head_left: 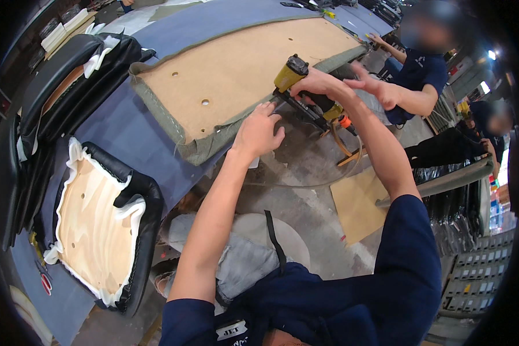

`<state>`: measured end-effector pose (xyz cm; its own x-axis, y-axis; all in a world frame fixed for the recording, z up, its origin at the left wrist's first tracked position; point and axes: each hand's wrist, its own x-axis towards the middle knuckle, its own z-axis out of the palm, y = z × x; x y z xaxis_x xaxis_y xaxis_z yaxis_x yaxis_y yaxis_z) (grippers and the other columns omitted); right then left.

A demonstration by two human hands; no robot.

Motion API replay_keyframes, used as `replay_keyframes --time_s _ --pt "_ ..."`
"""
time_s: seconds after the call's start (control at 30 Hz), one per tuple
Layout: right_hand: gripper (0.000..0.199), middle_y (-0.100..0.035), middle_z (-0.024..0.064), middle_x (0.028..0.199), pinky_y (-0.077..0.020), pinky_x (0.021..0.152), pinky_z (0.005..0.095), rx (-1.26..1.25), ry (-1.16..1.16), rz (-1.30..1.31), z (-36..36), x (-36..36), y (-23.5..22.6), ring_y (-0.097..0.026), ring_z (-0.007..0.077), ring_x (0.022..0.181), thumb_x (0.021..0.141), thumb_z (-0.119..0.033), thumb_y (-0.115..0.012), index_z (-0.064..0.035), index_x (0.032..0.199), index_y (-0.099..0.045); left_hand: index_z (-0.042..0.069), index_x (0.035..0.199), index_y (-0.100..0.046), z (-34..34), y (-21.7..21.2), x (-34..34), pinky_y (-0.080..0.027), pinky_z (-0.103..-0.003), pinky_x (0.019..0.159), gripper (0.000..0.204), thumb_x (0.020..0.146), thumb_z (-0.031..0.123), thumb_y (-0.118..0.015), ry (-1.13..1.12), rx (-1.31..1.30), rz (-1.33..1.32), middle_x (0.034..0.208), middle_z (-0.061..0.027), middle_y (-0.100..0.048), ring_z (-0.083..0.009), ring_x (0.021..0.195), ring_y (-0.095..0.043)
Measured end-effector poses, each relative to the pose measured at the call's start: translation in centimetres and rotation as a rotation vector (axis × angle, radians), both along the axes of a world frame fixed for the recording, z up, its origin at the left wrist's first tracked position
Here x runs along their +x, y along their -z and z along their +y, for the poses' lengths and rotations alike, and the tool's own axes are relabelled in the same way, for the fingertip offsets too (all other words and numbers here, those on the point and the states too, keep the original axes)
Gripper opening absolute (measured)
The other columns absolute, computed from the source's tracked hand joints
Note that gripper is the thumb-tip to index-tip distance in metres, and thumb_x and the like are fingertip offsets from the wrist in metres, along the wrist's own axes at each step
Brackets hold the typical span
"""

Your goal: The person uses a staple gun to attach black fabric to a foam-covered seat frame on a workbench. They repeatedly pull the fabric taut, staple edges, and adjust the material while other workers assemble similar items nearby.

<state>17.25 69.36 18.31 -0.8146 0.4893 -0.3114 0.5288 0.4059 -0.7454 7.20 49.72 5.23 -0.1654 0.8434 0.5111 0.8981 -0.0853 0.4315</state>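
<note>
1. Right hand [320,85] is gripping the yellow staple gun [303,92], nose angled down onto the board's [242,63] near edge.
2. Left hand [258,131], fingers loosely curled and holding nothing, is pressing the green fabric [199,147] flat beside the nose, likely keeping it taut.
3. Board is lying on the blue table [127,138].

Premises: an upholstery workshop. A long workbench [155,34] covered in blue-grey cloth carries a large fibreboard panel [236,63] with drilled holes, grey-green fabric [155,109] wrapped over its edges. A yellow pneumatic staple gun [305,95] with an air hose [343,153] is in use at the panel edge. Beside it lie a seat base [98,225] face down, black cover and white foam folded over bare board, and further black cushions [69,75]. Bare concrete floor [305,196]. Other people work at adjoining benches; racks at right, possibly small-parts bins, are too distorted to confirm
</note>
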Motion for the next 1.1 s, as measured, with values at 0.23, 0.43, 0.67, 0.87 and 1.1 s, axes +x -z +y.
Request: replay_keyframes --time_s 0.23,0.43,0.67,0.87,1.1 --pt "0.031 -0.068 0.0034 0.079 -0.0470 0.051 0.0278 0.045 -0.024 0.244 -8.2 6.0 6.0 -0.059 0.0105 0.058 0.079 -0.009 -0.081 -0.0019 0.107 -0.069 0.004 0.109 -0.075 -20.7 -3.0 1.0 -0.048 -0.041 0.106 0.020 0.090 0.007 -0.069 -0.246 0.209 -0.203 0.133 -0.0144 -0.067 -0.0321 0.123 -0.062" --pt "0.055 -0.074 0.0072 0.103 -0.0549 0.067 0.0295 -0.360 0.156 0.383 -23.3 14.0 15.5 -0.067 0.0134 0.076 0.083 -0.002 -0.080 -0.0021 0.135 -0.063 0.004 0.122 -0.071 -34.9 -0.9 -2.2 -0.047 -0.038 0.102 0.027 0.100 0.020 -0.067 -0.981 0.254 -0.239 0.130 -0.0150 -0.065 -0.0291 0.123 -0.059" --pt "0.064 -0.075 0.0166 0.110 -0.0536 0.091 0.0327 -0.047 -0.271 0.451 -30.0 7.6 14.6 -0.071 0.0172 0.095 0.079 -0.003 -0.075 -0.0043 0.141 -0.060 0.004 0.121 -0.065 -35.2 -2.7 -4.7 -0.049 -0.039 0.095 0.059 0.082 0.044 -0.085 -0.869 0.008 -0.034 0.122 -0.0149 -0.058 -0.0281 0.113 -0.056" --pt "0.063 -0.076 0.0141 0.112 -0.0535 0.092 0.0310 0.011 -0.293 0.464 -30.1 7.3 14.1 -0.071 0.0153 0.098 0.080 -0.004 -0.076 -0.0025 0.141 -0.060 0.002 0.116 -0.067 -38.0 -2.6 -4.6 -0.051 -0.043 0.089 0.063 0.077 0.048 -0.086 -0.921 -0.280 -0.222 0.110 -0.0178 -0.065 -0.0319 0.099 -0.061" --pt "0.064 -0.074 0.0140 0.117 -0.0514 0.097 0.0312 0.046 -0.326 0.405 -30.2 6.1 13.3 -0.069 0.0154 0.103 0.081 -0.004 -0.075 0.0003 0.143 -0.057 0.000 0.107 -0.072 -36.3 -3.1 -9.8 -0.049 -0.046 0.093 0.050 0.093 0.048 -0.070 -0.373 -0.452 -0.074 0.102 -0.0165 -0.069 -0.0390 0.096 -0.064"
